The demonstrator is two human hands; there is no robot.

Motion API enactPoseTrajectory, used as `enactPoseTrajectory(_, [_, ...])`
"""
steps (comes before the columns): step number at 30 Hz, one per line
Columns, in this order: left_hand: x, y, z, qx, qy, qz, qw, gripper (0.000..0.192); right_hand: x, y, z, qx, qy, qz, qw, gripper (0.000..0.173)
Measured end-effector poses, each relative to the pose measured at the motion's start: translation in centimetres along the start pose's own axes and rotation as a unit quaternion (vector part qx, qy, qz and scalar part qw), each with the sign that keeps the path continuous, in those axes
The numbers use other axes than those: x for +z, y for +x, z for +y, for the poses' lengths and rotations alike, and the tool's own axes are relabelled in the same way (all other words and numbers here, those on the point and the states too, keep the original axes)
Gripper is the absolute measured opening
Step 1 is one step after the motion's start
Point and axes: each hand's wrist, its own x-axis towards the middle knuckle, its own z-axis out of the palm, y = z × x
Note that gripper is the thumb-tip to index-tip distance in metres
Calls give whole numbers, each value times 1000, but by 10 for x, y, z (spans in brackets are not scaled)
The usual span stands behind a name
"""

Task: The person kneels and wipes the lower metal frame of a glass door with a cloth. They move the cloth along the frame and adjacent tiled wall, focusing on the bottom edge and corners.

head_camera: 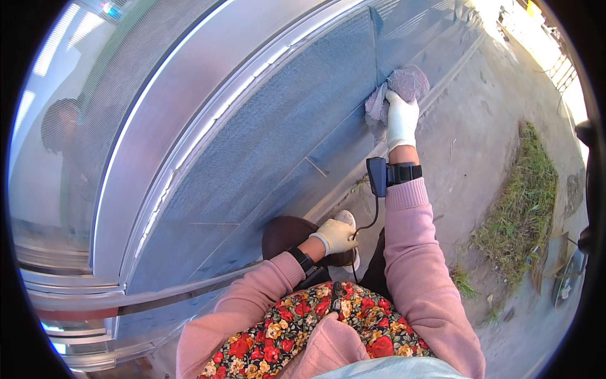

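Observation:
My right hand [402, 119], in a white glove, grips a crumpled pinkish-grey cloth [408, 83] and presses it against the lower part of a blue-grey tiled wall [284, 123]. A dark device is strapped to that wrist, and a black cable [374, 219] runs down from it. Gloved as well, my left hand [335, 236] rests by my bent knee, its fingers closed around the cable.
An aluminium-framed window [156, 109] with reflections lies at the left above the tiles. Concrete ground [468, 128] runs along the wall's foot. To the right are a grass patch [521, 208] and, farther off, a roundish object [565, 279].

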Motion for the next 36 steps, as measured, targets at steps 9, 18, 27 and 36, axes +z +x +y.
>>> enactPoseTrajectory(9, [-5, -2, 2, 4, 22, -10, 1000, 43, 52, -72, -65, -423, -108, -57, 898, 47])
enactPoseTrajectory(18, [-2, 1, 2, -2, 16, -21, 1000, 43, 14, 5, -3, -188, -71, 32, 979, 42])
enactPoseTrajectory(27, [3, 2, 1, 12, 13, -8, 1000, 41, -21, 26, 84, 25, 125, 23, 992, 38])
enactPoseTrajectory(36, [-2, 0, 4, -9, 13, -29, 999, 45, -53, 56, 128, 295, 79, 21, 952, 25])
